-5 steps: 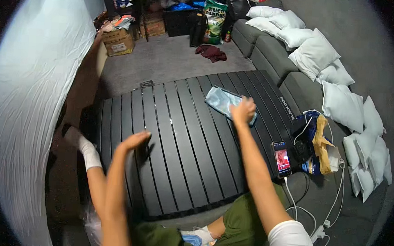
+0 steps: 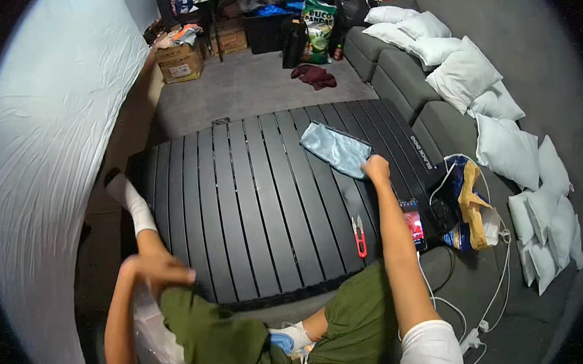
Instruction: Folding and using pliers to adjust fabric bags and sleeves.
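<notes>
A shiny light blue piece of fabric (image 2: 337, 149), roughly rectangular with a dark strip along its far edge, lies on the slatted black table (image 2: 263, 200). At its right end my right hand (image 2: 376, 168) is closed on the corner. Red-handled thread snips (image 2: 360, 238) rest on the slats nearer to me, left of my right forearm, blades pointing away. My left hand (image 2: 166, 270), somewhat blurred, is over my left knee near the table's front left corner; its fingers look stretched out, with nothing seen in them.
A lit phone (image 2: 414, 225) on a white cable stands at the table's right edge, partly behind my forearm. Beside it sits a blue and yellow bag (image 2: 472, 200). White pillows (image 2: 468, 76) line the grey sofa (image 2: 404, 89). A white sheet (image 2: 52, 167) hangs at left.
My left hand has drawn back from above the table to my knee. My right hand has shifted right to the fabric's end. The snips, hidden before, now show.
</notes>
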`<state>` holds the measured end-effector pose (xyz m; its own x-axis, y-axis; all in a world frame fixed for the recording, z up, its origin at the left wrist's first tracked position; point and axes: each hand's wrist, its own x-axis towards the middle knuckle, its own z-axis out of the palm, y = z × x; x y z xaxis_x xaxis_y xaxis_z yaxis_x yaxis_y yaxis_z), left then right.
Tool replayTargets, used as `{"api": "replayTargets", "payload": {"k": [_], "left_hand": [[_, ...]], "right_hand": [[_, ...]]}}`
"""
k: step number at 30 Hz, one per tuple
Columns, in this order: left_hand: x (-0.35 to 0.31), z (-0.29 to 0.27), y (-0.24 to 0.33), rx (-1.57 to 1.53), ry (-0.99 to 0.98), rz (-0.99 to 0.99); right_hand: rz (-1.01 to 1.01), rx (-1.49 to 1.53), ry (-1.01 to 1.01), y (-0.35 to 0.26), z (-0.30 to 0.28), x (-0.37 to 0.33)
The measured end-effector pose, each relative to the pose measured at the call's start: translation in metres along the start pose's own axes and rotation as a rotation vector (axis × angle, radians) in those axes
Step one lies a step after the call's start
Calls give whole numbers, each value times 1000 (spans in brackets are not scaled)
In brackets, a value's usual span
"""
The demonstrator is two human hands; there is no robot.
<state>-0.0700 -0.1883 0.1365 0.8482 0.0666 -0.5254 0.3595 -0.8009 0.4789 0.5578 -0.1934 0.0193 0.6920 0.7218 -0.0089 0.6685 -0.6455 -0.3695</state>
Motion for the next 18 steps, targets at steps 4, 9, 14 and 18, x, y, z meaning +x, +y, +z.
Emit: {"api": "replayTargets", "payload": {"k": [4, 9, 14, 18], "left_hand": [[-45, 17, 152, -518, 652, -570], [-20, 54, 128, -451, 1300, -602], [-24, 86, 44, -1198, 1279, -467], [-67, 110, 72, -1355, 1283, -523]], "right_hand": [[-216, 4, 279, -48, -16, -20], [-436, 324, 434, -63, -72, 23], [-259, 1152, 523, -119, -124, 22], [-376, 1255, 735, -192, -117, -79]]}}
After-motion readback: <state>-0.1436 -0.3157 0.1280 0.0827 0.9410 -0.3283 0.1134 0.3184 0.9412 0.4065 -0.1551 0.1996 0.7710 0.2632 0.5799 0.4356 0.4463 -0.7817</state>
